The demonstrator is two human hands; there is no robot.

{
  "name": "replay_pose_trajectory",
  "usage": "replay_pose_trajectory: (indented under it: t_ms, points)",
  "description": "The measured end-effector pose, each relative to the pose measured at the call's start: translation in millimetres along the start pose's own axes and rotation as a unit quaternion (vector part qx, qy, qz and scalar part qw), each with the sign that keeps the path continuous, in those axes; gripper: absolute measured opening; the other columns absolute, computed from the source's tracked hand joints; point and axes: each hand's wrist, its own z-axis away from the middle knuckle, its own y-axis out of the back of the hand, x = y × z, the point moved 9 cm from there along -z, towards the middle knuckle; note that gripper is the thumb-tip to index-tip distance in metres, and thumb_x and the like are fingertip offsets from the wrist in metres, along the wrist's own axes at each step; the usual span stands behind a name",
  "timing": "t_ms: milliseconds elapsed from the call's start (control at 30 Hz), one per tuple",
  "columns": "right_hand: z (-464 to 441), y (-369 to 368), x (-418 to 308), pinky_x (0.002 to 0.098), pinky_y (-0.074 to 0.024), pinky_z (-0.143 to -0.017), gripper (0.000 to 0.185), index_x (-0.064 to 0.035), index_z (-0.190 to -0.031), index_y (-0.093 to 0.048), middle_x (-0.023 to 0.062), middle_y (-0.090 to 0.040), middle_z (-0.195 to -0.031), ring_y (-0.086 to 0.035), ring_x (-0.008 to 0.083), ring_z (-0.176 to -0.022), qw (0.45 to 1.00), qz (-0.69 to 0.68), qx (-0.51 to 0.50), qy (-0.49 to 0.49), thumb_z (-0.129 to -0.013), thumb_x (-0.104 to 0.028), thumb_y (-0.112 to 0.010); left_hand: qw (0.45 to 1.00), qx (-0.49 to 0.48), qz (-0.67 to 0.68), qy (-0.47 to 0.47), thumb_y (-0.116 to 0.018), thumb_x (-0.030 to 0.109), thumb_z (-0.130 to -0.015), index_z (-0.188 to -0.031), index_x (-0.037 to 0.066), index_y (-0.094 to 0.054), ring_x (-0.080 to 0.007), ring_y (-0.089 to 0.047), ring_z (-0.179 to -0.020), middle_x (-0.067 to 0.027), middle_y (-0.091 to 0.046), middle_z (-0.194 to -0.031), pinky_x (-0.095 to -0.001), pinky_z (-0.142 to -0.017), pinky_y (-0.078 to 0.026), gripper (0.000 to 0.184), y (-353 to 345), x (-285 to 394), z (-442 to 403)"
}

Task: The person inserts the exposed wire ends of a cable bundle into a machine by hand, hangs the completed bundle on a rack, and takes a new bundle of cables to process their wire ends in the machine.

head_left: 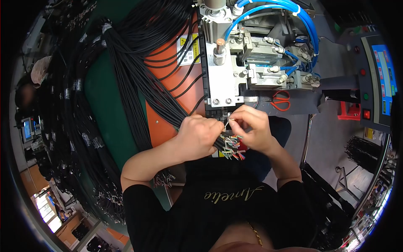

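My left hand (199,136) is closed around a black cable near its stripped end, just in front of the metal machine (222,80). Close beside it on the right, my right hand (252,128) pinches the thin wires (227,123) at that cable's end. Below my hands lies a bunch of cable ends (231,147) with white, red, green and blue wires fanned out. Black cables (161,98) run from the bunch up to the left over the orange surface (161,133). My fingers partly hide the cable.
Red-handled scissors (281,101) lie right of the machine on a grey surface. Blue air hoses (312,31) loop above. A control panel (383,80) with a screen stands at the far right. More cable bundles (73,109) hang at the left, near a green surface (103,90).
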Motion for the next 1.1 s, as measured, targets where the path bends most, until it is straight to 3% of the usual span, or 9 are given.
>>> replay_pose_trajectory:
  t_ms: [33, 133, 233, 367, 500, 600, 667, 900, 1100]
  points:
    - [0.4, -1.8, -2.2, 0.0247, -0.0469, -0.053, 0.008, -0.0003, -0.082, -0.063, 0.0067, -0.061, -0.078, -0.060, 0.0140, -0.056, 1.000, -0.001, -0.001, -0.001, -0.077, 0.000, -0.070, 0.999, 0.017, -0.045, -0.019, -0.068, 0.006, -0.061, -0.086, 0.003, -0.060, -0.0265, -0.059, -0.058, -0.0064, -0.058, -0.068, -0.0357, -0.056, -0.047, 0.026, -0.3, 5.0, 2.4]
    - [-2.4, -1.8, -24.4, 0.0348, -0.0461, -0.051, 0.009, -0.0051, -0.074, -0.058, 0.0069, -0.052, -0.070, -0.057, 0.0261, -0.057, 0.971, 0.231, 0.012, 0.068, -0.071, -0.007, -0.067, 0.991, 0.059, -0.112, -0.041, -0.064, 0.008, -0.065, -0.092, 0.000, -0.060, -0.0241, -0.056, -0.059, -0.0047, -0.053, -0.070, -0.0354, -0.059, -0.047, 0.028, 0.4, 11.1, 3.4]
    - [-5.7, -0.9, -21.1, 0.0347, -0.0461, -0.052, 0.009, -0.0053, -0.073, -0.058, 0.0073, -0.052, -0.070, -0.058, 0.0259, -0.057, 0.958, 0.279, -0.019, 0.055, -0.073, -0.008, -0.067, 0.988, 0.062, -0.132, -0.039, -0.066, 0.012, -0.065, -0.105, -0.002, -0.061, -0.0243, -0.058, -0.071, -0.0073, -0.055, -0.083, -0.0351, -0.064, -0.047, 0.043, 2.6, 7.9, 4.5]
    - [-1.8, -1.3, -14.8, 0.0366, -0.0478, -0.054, 0.008, -0.0029, -0.080, -0.060, 0.0090, -0.055, -0.074, -0.059, 0.0275, -0.059, 0.969, 0.242, -0.012, 0.049, -0.076, -0.008, -0.066, 0.993, 0.027, -0.110, -0.021, -0.070, 0.016, -0.061, -0.116, -0.003, -0.059, -0.0280, -0.059, -0.084, -0.0117, -0.055, -0.097, -0.0367, -0.068, -0.048, 0.059, -0.5, 2.0, 6.1]
    - [0.4, -2.8, -12.8, 0.0366, -0.0485, -0.055, 0.009, -0.0016, -0.084, -0.061, 0.0093, -0.056, -0.076, -0.060, 0.0278, -0.060, 0.970, 0.237, -0.004, 0.045, -0.078, -0.007, -0.065, 0.994, 0.034, -0.108, -0.008, -0.070, 0.014, -0.061, -0.116, 0.000, -0.059, -0.0269, -0.058, -0.079, -0.0094, -0.054, -0.092, -0.0356, -0.067, -0.048, 0.059, 2.4, 2.7, 3.2]
    - [1.5, -1.8, -12.7, 0.0361, -0.0485, -0.055, 0.009, -0.0018, -0.084, -0.062, 0.0086, -0.057, -0.077, -0.060, 0.0273, -0.060, 0.969, 0.242, 0.011, 0.044, -0.078, -0.007, -0.065, 0.991, 0.030, -0.125, -0.028, -0.069, 0.011, -0.061, -0.118, 0.002, -0.060, -0.0244, -0.055, -0.074, -0.0073, -0.051, -0.087, -0.0344, -0.064, -0.047, 0.058, 4.0, 8.6, 2.0]
    - [1.9, 0.6, -14.3, 0.0357, -0.0463, -0.053, 0.009, -0.0012, -0.085, -0.062, 0.0097, -0.060, -0.079, -0.061, 0.0275, -0.061, 0.970, 0.237, 0.026, 0.051, -0.078, -0.002, -0.068, 0.988, 0.016, -0.142, -0.051, -0.060, 0.007, -0.075, -0.113, 0.000, -0.062, -0.0203, -0.055, -0.073, -0.0057, -0.050, -0.084, -0.0324, -0.063, -0.047, 0.039, 1.9, 13.7, 1.0]
    - [-2.3, -4.1, -16.0, 0.0357, -0.0465, -0.053, 0.010, -0.0020, -0.087, -0.063, 0.0088, -0.060, -0.079, -0.061, 0.0270, -0.061, 0.953, 0.296, -0.043, 0.050, -0.078, -0.002, -0.068, 0.981, -0.006, -0.181, -0.068, -0.059, 0.007, -0.076, -0.109, -0.001, -0.063, -0.0193, -0.056, -0.074, -0.0056, -0.052, -0.086, -0.0317, -0.062, -0.046, 0.034, -0.8, 19.6, -8.1]
    - [2.8, 4.8, -17.3, 0.0319, -0.0486, -0.051, 0.009, -0.0022, -0.086, -0.063, 0.0083, -0.061, -0.079, -0.063, 0.0237, -0.060, 0.970, 0.208, 0.060, 0.108, -0.079, -0.001, -0.068, 0.984, 0.009, -0.169, -0.057, -0.060, 0.007, -0.074, -0.109, -0.001, -0.062, -0.0213, -0.057, -0.076, -0.0066, -0.053, -0.086, -0.0331, -0.066, -0.047, 0.036, 0.0, 15.6, -7.8]
